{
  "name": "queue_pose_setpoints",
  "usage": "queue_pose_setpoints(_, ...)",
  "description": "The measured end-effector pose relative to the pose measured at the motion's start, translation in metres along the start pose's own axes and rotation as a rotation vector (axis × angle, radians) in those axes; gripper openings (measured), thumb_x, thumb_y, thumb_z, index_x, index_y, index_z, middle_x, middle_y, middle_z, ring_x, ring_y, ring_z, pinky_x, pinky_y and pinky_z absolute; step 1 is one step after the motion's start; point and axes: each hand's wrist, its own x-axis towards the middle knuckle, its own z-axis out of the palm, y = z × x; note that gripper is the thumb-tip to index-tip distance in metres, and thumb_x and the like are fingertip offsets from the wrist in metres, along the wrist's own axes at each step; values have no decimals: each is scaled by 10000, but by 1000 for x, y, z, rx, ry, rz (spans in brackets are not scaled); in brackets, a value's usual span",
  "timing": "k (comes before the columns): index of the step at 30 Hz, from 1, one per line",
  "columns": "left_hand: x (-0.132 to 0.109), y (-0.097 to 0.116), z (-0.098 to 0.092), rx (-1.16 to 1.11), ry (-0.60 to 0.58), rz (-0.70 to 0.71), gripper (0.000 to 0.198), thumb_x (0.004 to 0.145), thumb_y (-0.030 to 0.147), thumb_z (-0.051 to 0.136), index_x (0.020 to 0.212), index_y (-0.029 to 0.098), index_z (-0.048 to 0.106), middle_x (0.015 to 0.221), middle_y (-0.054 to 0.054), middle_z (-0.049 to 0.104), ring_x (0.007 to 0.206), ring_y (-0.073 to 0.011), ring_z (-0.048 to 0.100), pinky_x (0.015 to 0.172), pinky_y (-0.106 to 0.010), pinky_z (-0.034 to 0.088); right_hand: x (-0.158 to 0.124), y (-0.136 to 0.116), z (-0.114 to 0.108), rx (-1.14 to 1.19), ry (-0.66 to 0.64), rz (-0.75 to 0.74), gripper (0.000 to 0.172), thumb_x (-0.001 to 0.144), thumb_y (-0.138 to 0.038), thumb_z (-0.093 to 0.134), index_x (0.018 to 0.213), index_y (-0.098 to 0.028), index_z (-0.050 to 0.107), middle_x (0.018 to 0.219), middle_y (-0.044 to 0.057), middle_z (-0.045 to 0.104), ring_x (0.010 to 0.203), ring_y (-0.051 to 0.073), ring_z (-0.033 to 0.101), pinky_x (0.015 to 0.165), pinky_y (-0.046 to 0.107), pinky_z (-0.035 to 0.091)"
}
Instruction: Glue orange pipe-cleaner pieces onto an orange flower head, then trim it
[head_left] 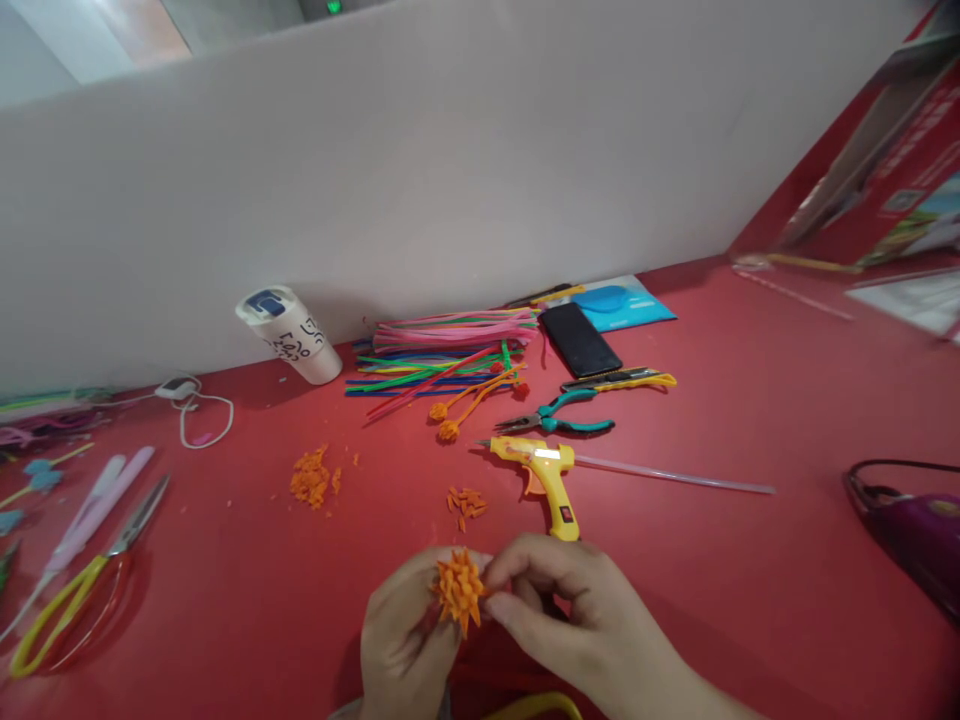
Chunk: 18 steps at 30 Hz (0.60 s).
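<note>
A spiky orange flower with many pointed petals is gripped in my left hand, its fingers closed around the base. My right hand is pinched at the flower's right edge. Whatever small piece lies between those fingertips is hidden. Just beyond the hands lies a little group of cut orange petals. A bigger heap of orange bits is farther left. The yellow glue gun rests on its side above my right hand, with a clear glue stick projecting from its back.
Teal-handled pliers, a utility knife and a black phone lie behind the glue gun. Pipe cleaners and a white tumbler stand near the wall. Yellow-handled scissors are left; a purple device is right.
</note>
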Motion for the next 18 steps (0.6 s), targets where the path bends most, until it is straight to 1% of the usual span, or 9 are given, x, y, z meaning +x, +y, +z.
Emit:
queue_pose_setpoints(5,4,2,-2,121,-76,82,309,763,100,570,1008,256,675,854,-7,728,738,-152,671,664,-212,543,-2,4,0,-14,-21,-32,110,732,-248,508,658,-178,551,472,-85,308,443,68,270,423,198,215)
queue_pose_setpoints(8,3,2,-4,156,-92,117,298,765,89,561,1001,234,668,848,-15,717,745,-147,671,674,-204,540,-3,5,0,-20,-22,-49,110,736,-221,501,650,-177,555,476,-84,309,444,66,270,422,195,216)
queue_pose_setpoints(13,-1,-1,-6,149,-101,96,291,785,108,553,1025,239,652,881,-18,707,779,-148,662,697,-207,536,-3,3,-1,-17,-37,-42,119,734,-241,501,669,-174,576,485,-78,316,453,71,278,422,196,225)
queue_pose_setpoints(18,-2,-3,-6,134,-97,80,291,784,99,561,1023,243,644,875,-10,698,777,-141,651,695,-200,530,-2,2,-1,-23,-17,-20,141,729,-276,498,680,-175,585,474,-78,306,448,76,279,421,199,229)
